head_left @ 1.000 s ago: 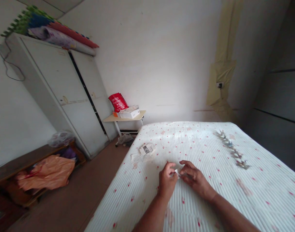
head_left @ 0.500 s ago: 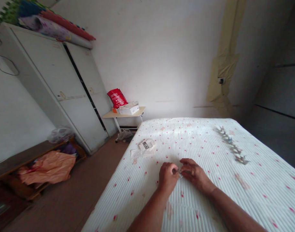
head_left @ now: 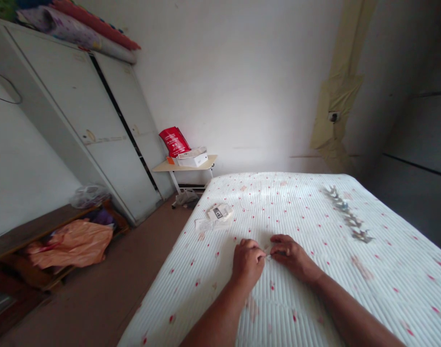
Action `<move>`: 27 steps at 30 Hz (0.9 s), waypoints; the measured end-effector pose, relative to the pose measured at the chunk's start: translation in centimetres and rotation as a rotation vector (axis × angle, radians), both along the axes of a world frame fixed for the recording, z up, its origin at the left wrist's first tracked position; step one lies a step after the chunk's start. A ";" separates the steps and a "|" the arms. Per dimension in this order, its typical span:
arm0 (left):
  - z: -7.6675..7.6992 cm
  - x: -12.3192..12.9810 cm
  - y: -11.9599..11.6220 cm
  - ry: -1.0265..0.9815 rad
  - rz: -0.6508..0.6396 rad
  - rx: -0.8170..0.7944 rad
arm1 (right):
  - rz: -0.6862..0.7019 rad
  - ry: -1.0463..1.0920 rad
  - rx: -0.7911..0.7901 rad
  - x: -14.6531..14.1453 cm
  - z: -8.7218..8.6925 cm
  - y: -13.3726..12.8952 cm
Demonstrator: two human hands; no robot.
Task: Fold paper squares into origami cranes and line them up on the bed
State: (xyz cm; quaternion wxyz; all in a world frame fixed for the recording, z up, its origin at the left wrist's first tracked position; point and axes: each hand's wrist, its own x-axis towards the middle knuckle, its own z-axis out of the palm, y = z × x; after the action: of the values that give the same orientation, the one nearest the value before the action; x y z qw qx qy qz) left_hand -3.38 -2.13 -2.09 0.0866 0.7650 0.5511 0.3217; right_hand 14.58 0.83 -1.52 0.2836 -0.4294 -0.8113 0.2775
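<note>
small pale piece pinched between both hands, low over bed | left hand closed on it | right hand fingertips gripping it | paper packets beyond; folded figures row far right

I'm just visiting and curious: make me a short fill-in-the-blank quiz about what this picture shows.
1. The left hand and the right hand pinch a tiny pale object over a white bedspread with ____ dots.
2. The small white paper packets lie toward the bed's ____ edge.
3. The red bag stands on a small ____ by the wall.
4. The row of small grey folded pieces lies to the ____ of the hands.

Missing words: red; left; table; right
</note>
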 end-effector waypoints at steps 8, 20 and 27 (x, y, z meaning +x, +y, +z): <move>0.2 -0.7 -0.8 0.089 -0.092 0.004 | -0.101 -0.048 0.016 -1.0 0.4 0.1; 0.8 -0.6 -1.5 0.179 -0.087 -0.015 | -0.135 -0.207 0.138 -1.9 0.3 0.1; 1.0 -0.5 -1.6 0.187 -0.086 -0.015 | -0.120 -0.244 0.140 -1.8 0.0 0.5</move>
State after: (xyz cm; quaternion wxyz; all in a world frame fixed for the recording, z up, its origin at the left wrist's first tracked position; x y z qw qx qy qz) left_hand -3.92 -3.77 -1.14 0.0543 0.8141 0.5257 0.2407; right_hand 12.81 1.38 -1.49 0.2284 -0.4868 -0.8299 0.1486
